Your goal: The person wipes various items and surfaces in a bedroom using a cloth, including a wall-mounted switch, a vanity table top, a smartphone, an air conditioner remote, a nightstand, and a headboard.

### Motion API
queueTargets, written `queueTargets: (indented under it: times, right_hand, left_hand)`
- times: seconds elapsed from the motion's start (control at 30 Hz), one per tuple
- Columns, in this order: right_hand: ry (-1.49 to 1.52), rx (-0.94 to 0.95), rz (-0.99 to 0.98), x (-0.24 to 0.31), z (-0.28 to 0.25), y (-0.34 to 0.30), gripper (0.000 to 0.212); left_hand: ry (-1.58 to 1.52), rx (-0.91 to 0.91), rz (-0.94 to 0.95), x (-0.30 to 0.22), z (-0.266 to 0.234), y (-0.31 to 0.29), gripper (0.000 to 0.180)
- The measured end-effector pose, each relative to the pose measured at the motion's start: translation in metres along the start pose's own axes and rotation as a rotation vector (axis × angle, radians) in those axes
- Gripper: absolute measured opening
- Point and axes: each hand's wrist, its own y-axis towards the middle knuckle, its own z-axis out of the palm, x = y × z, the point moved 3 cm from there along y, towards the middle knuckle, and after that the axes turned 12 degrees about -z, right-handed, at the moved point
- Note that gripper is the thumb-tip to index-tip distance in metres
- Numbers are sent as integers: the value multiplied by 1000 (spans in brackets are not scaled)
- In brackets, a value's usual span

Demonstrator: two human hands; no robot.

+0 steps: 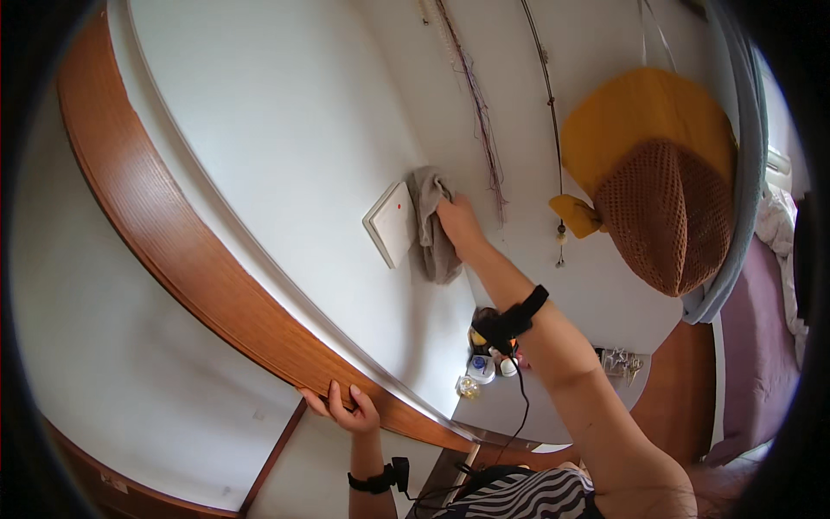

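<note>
My right hand [460, 227] is closed round a bunched grey cloth [436, 246] and presses it to the white wall. The cloth touches the right side of a white square wall switch [393, 223], which has a small red dot. Lower down, my left hand [353, 413] rests on the brown wooden door frame [216, 285]. Its fingers are apart and lie over the frame's lower edge, with nothing held in them. Black bands with a cable circle both my forearms.
A yellow-and-brown mesh hat [661, 190] hangs on the right wall, with strings of beads [553, 112] beside it. Small bottles and jars [484, 368] stand on a grey shelf [553, 406] below my right arm. A bed with a purple cover [756, 346] lies at the far right.
</note>
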Motion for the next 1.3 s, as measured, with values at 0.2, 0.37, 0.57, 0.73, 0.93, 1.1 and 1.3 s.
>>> queueTargets:
  times: [0.2, 0.37, 0.57, 0.73, 0.93, 1.1, 1.3]
  right_hand:
    - [-560, 167, -659, 56, 13, 11, 32]
    - [-904, 97, -1097, 83, 32, -17, 33]
    - [-772, 262, -1116, 53, 80, -135, 57]
    - [-792, 291, -1158, -47, 60, -199, 46]
    - [-708, 117, -1167, 57, 107, -133, 42]
    - [-494, -24, -1263, 135, 156, -91, 65]
    - [-675, 120, -948, 3, 102, -143, 75]
  left_hand:
    - [47, -24, 12, -1, 0, 2, 36]
    - [45, -36, 35, -11, 2, 5, 34]
    - [85, -96, 9, -8, -7, 1, 31]
    - [67, -26, -26, -17, -7, 5, 33]
    - [75, -60, 3, -8, -1, 3, 33]
    - [57, -12, -20, -12, -2, 7, 37]
    - [39, -105, -30, -9, 3, 3, 33]
